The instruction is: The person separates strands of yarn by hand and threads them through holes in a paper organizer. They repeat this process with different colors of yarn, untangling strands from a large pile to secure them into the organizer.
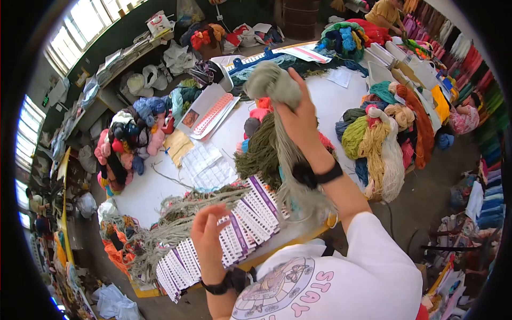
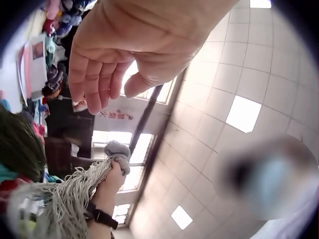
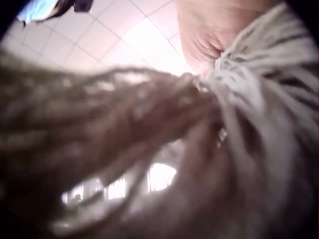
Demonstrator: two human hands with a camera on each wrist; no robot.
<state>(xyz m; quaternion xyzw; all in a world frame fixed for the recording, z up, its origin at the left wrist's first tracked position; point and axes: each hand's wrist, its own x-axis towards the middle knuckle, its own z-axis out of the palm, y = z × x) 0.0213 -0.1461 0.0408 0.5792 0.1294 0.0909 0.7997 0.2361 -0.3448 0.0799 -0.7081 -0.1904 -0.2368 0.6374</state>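
Observation:
A skein of grey-green yarn (image 1: 274,85) is gripped in the right hand (image 1: 300,114), raised over the table, its strands hanging along the forearm. In the left wrist view the same hand (image 2: 110,181) holds the yarn (image 2: 65,199) up. Blurred strands (image 3: 99,114) fill much of the right wrist view beside part of the palm (image 3: 209,30). The left hand (image 1: 209,234), fingers loosely bent and holding nothing, is above a fanned row of white and purple printed cards (image 1: 234,234) with grey-green yarn tied along them. Its relaxed fingers show in the left wrist view (image 2: 119,64).
Heaps of coloured yarn lie on the table at left (image 1: 128,138) and right (image 1: 378,144), with a dark olive bundle (image 1: 261,149) in the middle. A booklet (image 1: 208,112) and papers (image 1: 208,166) lie behind the cards. Another person (image 1: 385,16) is at the far right.

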